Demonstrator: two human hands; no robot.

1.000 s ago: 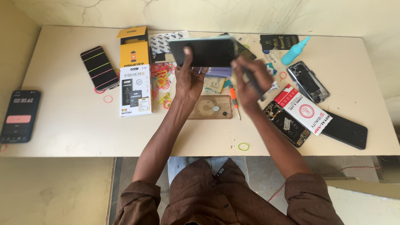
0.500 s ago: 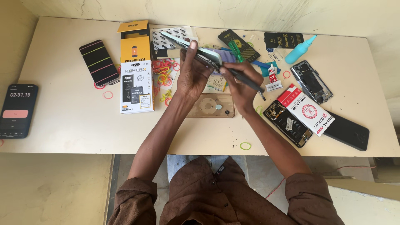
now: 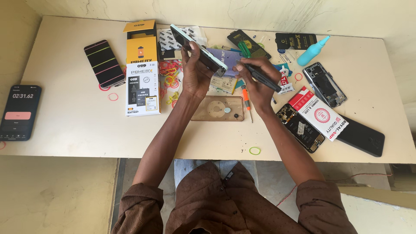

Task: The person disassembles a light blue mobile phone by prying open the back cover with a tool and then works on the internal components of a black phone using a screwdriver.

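- Holding a phone [image 3: 198, 48] up off the bench [image 3: 73, 130] in our left hand [image 3: 196, 71], we tilt it so one long edge faces the right hand [image 3: 255, 82].
- Our left fingers are clenched around the phone's lower half, the thumb lying along its side.
- Our right fingers grasp a dark slim tool [image 3: 263, 77], its tip pointing toward the phone's near corner; we cannot tell whether tip and phone touch or stand just apart.
- We judge the step in hand to be working the phone's edge with the tool, as one does when opening or closing a casing.
- Below our hands a clear case [image 3: 217, 108] lies flat on the bench, an orange screwdriver [image 3: 246, 97] just beside it.
- To the left lie a battery box [image 3: 143, 89], a yellow box [image 3: 140, 41] and a striped phone [image 3: 103, 63]; a timer phone [image 3: 19, 112] sits near the bench's left edge.
- To the right lie an opened phone [image 3: 324, 84], a circuit-side phone [image 3: 300, 127], a red-and-white packet [image 3: 320, 113], a black phone [image 3: 360, 137] and a teal bottle [image 3: 313, 51].
- Any further work here, we judge, calls for a steady left grip and a fine, shallow angle of the tool at the seam, so the edge is not gouged.
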